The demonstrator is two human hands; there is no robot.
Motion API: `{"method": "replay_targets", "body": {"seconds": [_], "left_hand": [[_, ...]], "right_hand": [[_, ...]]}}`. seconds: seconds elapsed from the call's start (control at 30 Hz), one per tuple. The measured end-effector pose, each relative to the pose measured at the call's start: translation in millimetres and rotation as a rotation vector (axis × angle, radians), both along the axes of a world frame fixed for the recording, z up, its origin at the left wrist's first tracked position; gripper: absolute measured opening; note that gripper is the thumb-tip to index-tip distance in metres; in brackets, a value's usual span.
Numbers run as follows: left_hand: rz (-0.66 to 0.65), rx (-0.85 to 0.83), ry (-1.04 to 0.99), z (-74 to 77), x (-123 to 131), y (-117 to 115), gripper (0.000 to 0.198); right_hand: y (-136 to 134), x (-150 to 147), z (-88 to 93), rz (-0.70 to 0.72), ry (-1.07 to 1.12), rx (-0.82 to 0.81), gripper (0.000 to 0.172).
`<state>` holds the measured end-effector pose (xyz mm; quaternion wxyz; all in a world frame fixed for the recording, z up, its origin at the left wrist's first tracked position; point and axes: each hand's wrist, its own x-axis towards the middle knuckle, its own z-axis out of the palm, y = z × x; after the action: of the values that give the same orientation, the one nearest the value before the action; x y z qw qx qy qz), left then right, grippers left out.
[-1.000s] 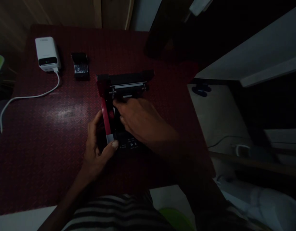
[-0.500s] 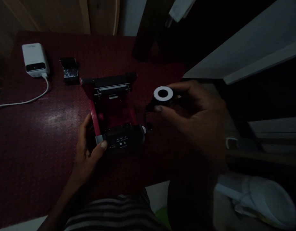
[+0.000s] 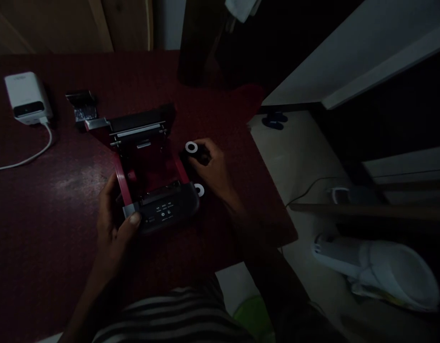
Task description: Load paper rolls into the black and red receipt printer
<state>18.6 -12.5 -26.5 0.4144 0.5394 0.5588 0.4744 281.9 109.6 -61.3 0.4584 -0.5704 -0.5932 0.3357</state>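
Note:
A red and black device [image 3: 148, 166] with its lid open lies on the dark red table [image 3: 62, 200]. My left hand [image 3: 114, 214] grips its near left corner, thumb on the black front panel. My right hand [image 3: 212, 169] rests on the table just right of the device, fingers closed on a small black spool with a white ring end [image 3: 191, 148]. A second white ring [image 3: 199, 190] shows at the device's right side, below that hand.
A white power bank [image 3: 26, 97] with a white cable [image 3: 23, 159] sits at the far left, a small dark box [image 3: 80, 107] beside it. The table's right edge drops to a pale floor with a white bag [image 3: 380, 271].
My right hand lifted the spool out of the device's open bay, held it up to the right, then lowered it to the table beside the device. The view swung right.

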Motion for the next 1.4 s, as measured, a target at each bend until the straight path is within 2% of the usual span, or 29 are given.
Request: {"method": "replay_targets", "body": {"seconds": [0.07,0.2,0.27,0.37,0.47,0.6,0.73,0.83,0.9,1.0,1.07,1.17,1.23,1.3,1.4], "left_hand": [[-0.006,-0.046,-0.028,3.4,-0.3,-0.5,0.078],[0.004,-0.126,-0.062,13.9,0.0,-0.6,0.081],[0.011,-0.154,-0.059,17.8,-0.4,-0.6,0.081],[0.021,-0.151,-0.039,20.8,-1.5,-0.5,0.080],[0.036,-0.145,-0.019,24.6,-2.0,0.2,0.077],[0.070,-0.205,-0.005,32.8,-2.5,2.1,0.075],[0.045,-0.241,-0.034,35.9,-6.4,4.6,0.078],[0.040,-0.223,-0.019,36.5,-8.1,4.8,0.077],[0.035,-0.218,-0.006,37.3,-7.3,3.5,0.077],[0.047,-0.215,0.018,35.4,-6.2,0.2,0.074],[0.040,-0.176,0.027,30.2,-7.2,-1.8,0.072],[0.005,-0.100,0.010,20.8,-9.8,-3.5,0.072],[-0.003,-0.065,0.017,17.5,-10.3,-4.2,0.072],[-0.008,-0.050,0.032,17.4,-9.3,-4.7,0.072],[-0.013,-0.051,0.025,19.5,-7.7,-4.5,0.072]], "right_hand": [[-1.6,2.0,-1.9,-0.003,-0.012,0.004,0.030],[-14.5,15.5,3.9,0.012,-0.016,-0.023,0.050],[-29.4,26.0,12.7,-0.013,-0.045,-0.041,0.046],[-59.2,39.6,28.4,0.001,-0.135,-0.092,0.030],[-84.5,42.1,37.0,0.096,-0.166,-0.174,0.034],[-92.5,29.2,28.7,0.145,-0.168,-0.152,0.053],[-84.9,16.0,16.1,0.186,-0.136,-0.049,0.039],[-86.5,15.1,20.0,0.154,-0.090,-0.061,0.031],[-91.8,20.2,32.9,0.078,-0.073,-0.118,0.033],[-98.9,32.3,67.0,0.003,-0.144,-0.137,0.039],[-98.7,36.5,93.9,0.061,-0.238,-0.037,0.043],[-88.1,26.0,126.3,0.247,-0.414,0.172,0.040],[-76.0,6.9,137.1,0.357,-0.542,0.295,0.033],[-62.9,-17.1,139.7,0.440,-0.691,0.368,0.031],[-46.7,-50.8,135.7,0.528,-0.940,0.342,0.033]]}}
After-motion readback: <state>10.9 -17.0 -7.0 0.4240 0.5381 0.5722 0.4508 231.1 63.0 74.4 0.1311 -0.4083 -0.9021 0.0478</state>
